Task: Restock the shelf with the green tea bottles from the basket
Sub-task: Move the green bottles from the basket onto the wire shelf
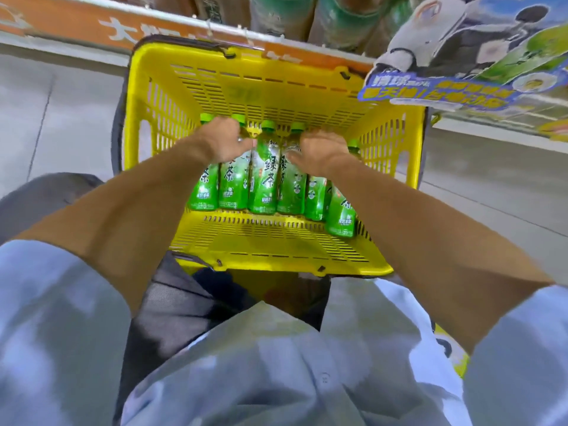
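Yellow basket (261,87) | left hand (226,139), right hand (319,149) grip bottles (264,176) (green tea)

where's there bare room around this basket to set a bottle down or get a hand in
Bare grey floor lies left of the yellow basket, up to the orange shelf edge, and right of it below the poster. Inside is crowded: green tea bottles lie side by side across the bottom, the left hand and right hand gripping them.
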`<state>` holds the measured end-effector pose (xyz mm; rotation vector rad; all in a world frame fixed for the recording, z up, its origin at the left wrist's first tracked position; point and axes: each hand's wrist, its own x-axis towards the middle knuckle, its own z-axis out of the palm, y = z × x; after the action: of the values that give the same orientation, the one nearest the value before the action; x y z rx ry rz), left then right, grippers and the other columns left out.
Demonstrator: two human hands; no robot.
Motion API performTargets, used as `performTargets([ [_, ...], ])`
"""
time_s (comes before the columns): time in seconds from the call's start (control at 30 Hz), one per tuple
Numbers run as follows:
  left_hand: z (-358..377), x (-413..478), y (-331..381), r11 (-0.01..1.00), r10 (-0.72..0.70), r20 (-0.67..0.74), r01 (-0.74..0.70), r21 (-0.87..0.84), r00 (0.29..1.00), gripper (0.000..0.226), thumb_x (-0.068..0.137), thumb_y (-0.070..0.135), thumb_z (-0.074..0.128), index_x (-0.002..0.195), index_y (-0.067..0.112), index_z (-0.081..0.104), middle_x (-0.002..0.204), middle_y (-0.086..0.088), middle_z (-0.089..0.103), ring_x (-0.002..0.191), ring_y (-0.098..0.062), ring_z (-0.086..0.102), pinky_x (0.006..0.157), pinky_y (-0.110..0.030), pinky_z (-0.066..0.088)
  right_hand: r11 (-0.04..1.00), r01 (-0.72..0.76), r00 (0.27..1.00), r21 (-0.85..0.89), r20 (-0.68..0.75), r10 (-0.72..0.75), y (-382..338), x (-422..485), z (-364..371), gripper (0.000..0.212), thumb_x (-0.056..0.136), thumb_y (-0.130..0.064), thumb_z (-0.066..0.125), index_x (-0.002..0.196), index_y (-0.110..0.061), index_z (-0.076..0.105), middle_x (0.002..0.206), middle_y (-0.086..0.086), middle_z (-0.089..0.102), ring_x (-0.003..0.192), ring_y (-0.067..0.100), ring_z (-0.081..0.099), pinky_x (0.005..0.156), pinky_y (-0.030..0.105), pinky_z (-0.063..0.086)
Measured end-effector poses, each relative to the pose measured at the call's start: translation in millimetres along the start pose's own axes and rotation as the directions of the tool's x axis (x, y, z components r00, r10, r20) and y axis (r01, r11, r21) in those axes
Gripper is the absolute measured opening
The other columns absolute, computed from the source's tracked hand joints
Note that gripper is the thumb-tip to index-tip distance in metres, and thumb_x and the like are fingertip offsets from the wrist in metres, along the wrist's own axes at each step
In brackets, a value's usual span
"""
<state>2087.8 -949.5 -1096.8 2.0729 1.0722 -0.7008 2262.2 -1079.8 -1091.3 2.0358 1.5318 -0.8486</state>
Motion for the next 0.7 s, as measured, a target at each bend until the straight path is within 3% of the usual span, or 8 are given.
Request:
performTargets([
  [0.1,4.3,13.0,-1.9,1.000,-0.025,-0.021,0.025,0.009,0.999,0.040,0.103,0.037,0.054,0.076,0.008,0.047,0.071,-0.005,0.045,0.062,-0.017,0.046,0.051,-0.029,0.032,0.999,-0.021,1.000,0.042,-0.007,0.021,-3.3,9.9,3.0,0.044,0.103,-0.056,0.039,0.098,-0.014,0.048,0.099,0.010,0.047,0.118,0.031,0.055,0.101,0.043,0.045],
  [0.17,4.9,18.4,-4.1,0.999,-0.038,-0.046,0.038,0.007,0.998,0.031,0.102,0.034,0.058,0.089,0.007,0.049,0.076,-0.004,0.045,0.078,-0.025,0.052,0.065,-0.032,0.039,0.998,-0.039,0.999,0.053,-0.021,0.040,-4.2,16.4,5.4,0.048,0.102,-0.057,0.042,0.085,-0.011,0.043,0.087,0.005,0.044,0.101,0.029,0.053,0.085,0.039,0.046],
  [0.23,3.4,23.3,-6.0,0.998,-0.063,-0.061,0.062,-0.015,0.996,0.032,0.098,0.035,0.063,0.102,0.005,0.052,0.095,-0.009,0.050,0.100,-0.030,0.052,0.080,-0.036,0.040,0.996,-0.052,0.998,0.072,-0.033,0.054,-4.0,20.5,6.5,0.052,0.100,-0.058,0.045,0.074,-0.014,0.036,0.078,0.003,0.041,0.089,0.027,0.048,0.076,0.036,0.044],
  [0.3,2.8,28.3,-4.3,0.992,-0.117,-0.065,0.114,-0.049,0.991,0.050,0.094,0.040,0.067,0.121,0.001,0.052,0.123,-0.019,0.051,0.119,-0.035,0.049,0.095,-0.042,0.041,0.994,-0.061,0.997,0.088,-0.042,0.065,-2.5,24.1,7.7,0.049,0.099,-0.059,0.048,0.082,-0.013,0.042,0.084,0.005,0.046,0.089,0.026,0.047,0.075,0.034,0.043],
  [0.37,2.9,32.4,-0.3,0.987,-0.154,-0.063,0.149,-0.067,0.986,0.059,0.092,0.042,0.070,0.128,0.001,0.050,0.135,-0.021,0.049,0.127,-0.037,0.046,0.101,-0.044,0.040,0.993,-0.069,0.996,0.093,-0.050,0.074,-2.5,28.5,6.6,0.048,0.097,-0.060,0.049,0.091,-0.013,0.046,0.090,0.006,0.052,0.090,0.025,0.049,0.072,0.034,0.043],
  [0.57,7.4,27.2,7.3,0.962,-0.229,-0.042,0.220,-0.164,0.972,0.052,0.092,0.035,0.072,0.126,0.003,0.051,0.127,-0.015,0.053,0.120,-0.032,0.050,0.098,-0.040,0.043,0.977,-0.154,0.988,0.149,0.002,0.155,-4.4,35.3,3.6,0.050,0.093,-0.063,0.056,0.089,-0.014,0.051,0.080,0.002,0.052,0.086,0.024,0.054,0.070,0.034,0.048],
  [0.6,11.3,24.1,5.7,0.958,-0.238,-0.046,0.227,-0.178,0.970,0.048,0.091,0.036,0.072,0.121,0.003,0.053,0.121,-0.013,0.055,0.112,-0.030,0.052,0.092,-0.039,0.044,0.972,-0.162,0.987,0.171,0.018,0.161,-4.6,35.2,3.3,0.051,0.092,-0.063,0.056,0.089,-0.013,0.051,0.081,0.003,0.052,0.086,0.023,0.055,0.070,0.034,0.048],
  [0.7,21.2,14.4,0.4,0.952,-0.255,-0.097,0.232,-0.201,0.962,0.039,0.089,0.042,0.074,0.080,0.013,0.049,0.084,0.000,0.054,0.088,-0.022,0.053,0.067,-0.031,0.040,0.958,-0.154,0.988,0.242,0.046,0.147,-0.7,32.7,5.3,0.053,0.091,-0.065,0.057,0.099,-0.013,0.051,0.091,0.004,0.053,0.090,0.023,0.055,0.071,0.034,0.046],
])
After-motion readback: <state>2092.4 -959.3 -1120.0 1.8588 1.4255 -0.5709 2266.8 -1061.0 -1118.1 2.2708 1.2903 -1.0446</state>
